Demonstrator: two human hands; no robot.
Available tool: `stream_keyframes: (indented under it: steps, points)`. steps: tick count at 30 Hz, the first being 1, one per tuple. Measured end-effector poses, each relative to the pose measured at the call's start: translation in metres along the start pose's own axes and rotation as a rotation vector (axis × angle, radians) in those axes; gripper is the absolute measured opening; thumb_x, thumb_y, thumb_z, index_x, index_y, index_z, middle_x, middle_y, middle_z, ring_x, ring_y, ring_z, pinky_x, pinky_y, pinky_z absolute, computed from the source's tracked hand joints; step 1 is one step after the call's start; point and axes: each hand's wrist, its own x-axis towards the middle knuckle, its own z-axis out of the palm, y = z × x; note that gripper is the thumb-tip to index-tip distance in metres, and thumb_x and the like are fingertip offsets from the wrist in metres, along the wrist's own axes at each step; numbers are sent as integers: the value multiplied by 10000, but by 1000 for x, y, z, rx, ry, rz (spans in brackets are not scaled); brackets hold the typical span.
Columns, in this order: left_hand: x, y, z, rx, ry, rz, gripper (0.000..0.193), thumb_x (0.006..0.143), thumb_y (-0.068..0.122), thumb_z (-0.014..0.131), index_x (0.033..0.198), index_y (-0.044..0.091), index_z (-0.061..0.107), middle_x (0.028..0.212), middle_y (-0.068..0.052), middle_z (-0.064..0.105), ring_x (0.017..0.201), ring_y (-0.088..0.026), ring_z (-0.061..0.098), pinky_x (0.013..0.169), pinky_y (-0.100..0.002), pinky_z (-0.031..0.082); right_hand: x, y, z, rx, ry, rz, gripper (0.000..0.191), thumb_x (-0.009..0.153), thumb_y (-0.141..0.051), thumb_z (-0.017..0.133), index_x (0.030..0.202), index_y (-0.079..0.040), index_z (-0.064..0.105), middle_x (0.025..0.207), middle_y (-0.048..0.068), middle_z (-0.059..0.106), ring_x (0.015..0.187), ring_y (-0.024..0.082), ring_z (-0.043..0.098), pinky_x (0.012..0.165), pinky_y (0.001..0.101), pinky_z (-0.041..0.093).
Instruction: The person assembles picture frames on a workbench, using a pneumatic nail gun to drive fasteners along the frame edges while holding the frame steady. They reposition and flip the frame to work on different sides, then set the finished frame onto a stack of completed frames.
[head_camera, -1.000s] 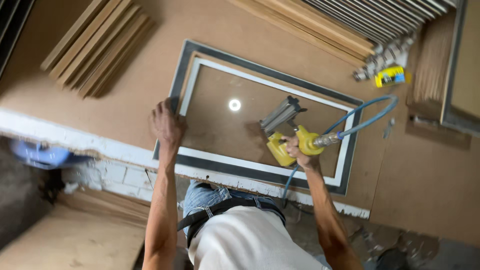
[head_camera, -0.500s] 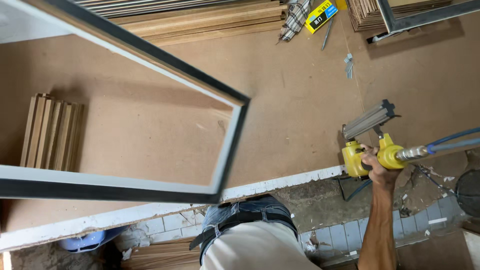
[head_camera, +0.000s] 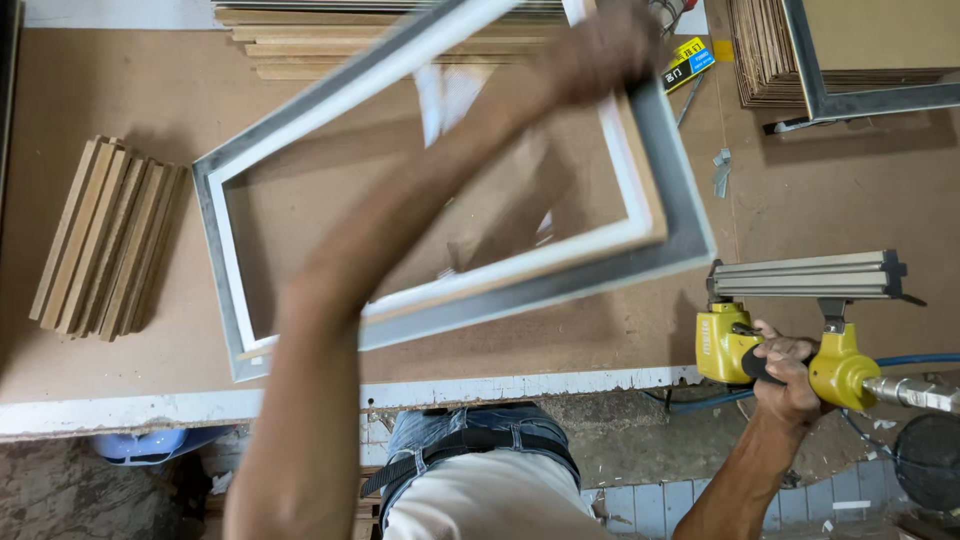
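My left hand (head_camera: 600, 50) grips the far right corner of a grey and white picture frame (head_camera: 215, 250) with glass in it, holding it tilted above the brown workbench (head_camera: 820, 200). My forearm crosses in front of the frame. My right hand (head_camera: 790, 375) holds a yellow pneumatic nail gun (head_camera: 800, 320) by its handle, out past the bench's front right edge, with a blue air hose (head_camera: 915, 360) running off to the right.
A bundle of wooden strips (head_camera: 100, 240) lies at the bench's left. More wood strips (head_camera: 300, 35) are stacked along the far edge. A stack of boards with another grey frame (head_camera: 850, 60) sits at the top right. A small yellow box (head_camera: 690, 62) lies nearby.
The frame was lifted off the bench and swung around in my left hand, now tilted over the middle. The nail gun moved to the right, off the bench edge.
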Motion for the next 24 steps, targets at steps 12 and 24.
stream_keyframes:
  steps: [12,24]
  points:
    - [-51,59,165,-551,101,-239,358,826,57,656,1143,191,755,1219,-83,729,1249,-288,606,1131,-422,411,-63,-19,64,-48,184,14,151,773,79,573,804,-67,596,695,51,582,743,227,634,1167,590,450]
    - [-246,-134,146,-168,100,-607,264,869,64,653,1128,27,625,1121,-195,583,1087,-397,547,914,-539,412,-94,0,91,104,135,192,119,795,30,570,822,-60,644,809,72,659,888,238,661,1325,583,336]
